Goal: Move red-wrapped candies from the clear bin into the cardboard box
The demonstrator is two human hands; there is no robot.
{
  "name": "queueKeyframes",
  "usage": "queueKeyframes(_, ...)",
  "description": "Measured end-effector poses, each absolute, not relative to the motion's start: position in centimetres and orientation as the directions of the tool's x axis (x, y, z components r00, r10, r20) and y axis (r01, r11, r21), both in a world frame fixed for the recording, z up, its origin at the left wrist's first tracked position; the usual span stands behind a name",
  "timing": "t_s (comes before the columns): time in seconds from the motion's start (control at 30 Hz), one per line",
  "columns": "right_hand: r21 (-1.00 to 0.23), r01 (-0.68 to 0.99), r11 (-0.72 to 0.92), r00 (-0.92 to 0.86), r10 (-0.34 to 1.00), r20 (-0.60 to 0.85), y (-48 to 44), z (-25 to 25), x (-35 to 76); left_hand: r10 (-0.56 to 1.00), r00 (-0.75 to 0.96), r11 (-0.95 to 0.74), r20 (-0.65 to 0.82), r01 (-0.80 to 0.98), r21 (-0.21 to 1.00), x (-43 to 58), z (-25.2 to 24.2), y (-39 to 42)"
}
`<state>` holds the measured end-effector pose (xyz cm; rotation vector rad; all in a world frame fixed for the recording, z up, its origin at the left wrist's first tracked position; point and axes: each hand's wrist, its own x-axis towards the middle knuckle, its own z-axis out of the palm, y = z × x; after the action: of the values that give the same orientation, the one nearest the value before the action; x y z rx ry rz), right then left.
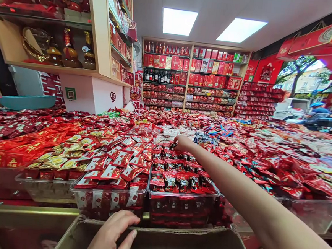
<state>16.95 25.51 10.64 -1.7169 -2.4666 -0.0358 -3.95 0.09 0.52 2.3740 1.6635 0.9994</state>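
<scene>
Red-wrapped sweets (182, 184) sit in rows, presumably for tidy display; right hand (184, 143) at far end, grip indeterminable; left hand (114, 232) over cardboard box (191, 243), grip spread.

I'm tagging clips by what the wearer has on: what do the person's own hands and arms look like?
The left hand and right hand are ungloved. The right forearm shows no sleeve, watch or bracelet.
</scene>
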Motion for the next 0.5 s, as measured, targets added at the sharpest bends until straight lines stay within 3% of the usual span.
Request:
queueKeyframes(0.23,-0.045,0.929,0.367,-0.366,0.93,0.027,25.2,11.4,17.2,0.867,0.212,-0.411,0.452,0.816,0.406,-4.0,0.5,0.0)
queueKeyframes(0.5,-0.018,0.935,0.354,-0.352,0.933,0.075,24.8,11.5,18.4,0.861,0.214,-0.426,0.462,0.8,0.422,-4.0,0.4,0.1)
